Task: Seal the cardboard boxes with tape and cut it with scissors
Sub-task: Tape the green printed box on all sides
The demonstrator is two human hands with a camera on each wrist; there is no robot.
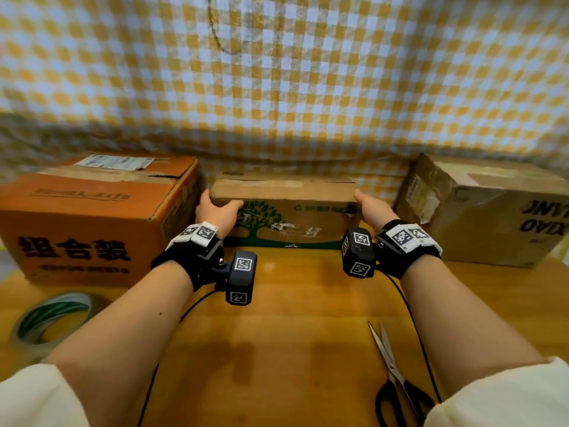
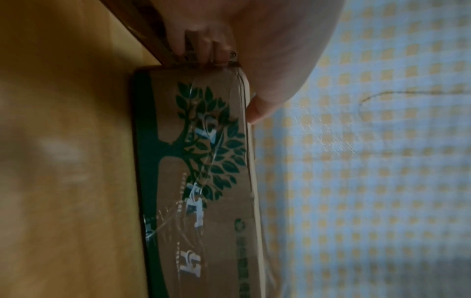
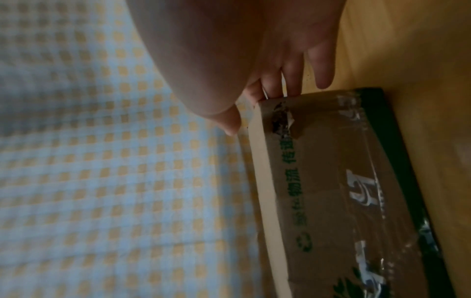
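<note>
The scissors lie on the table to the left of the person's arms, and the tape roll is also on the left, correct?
Not quite. The head view shows the scissors lying on the table to the right, beside the right forearm. The tape roll is indeed on the left.

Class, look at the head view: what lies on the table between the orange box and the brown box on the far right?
The tree-printed box, held at its ends by the left hand and right hand. The head view shows it.
</note>
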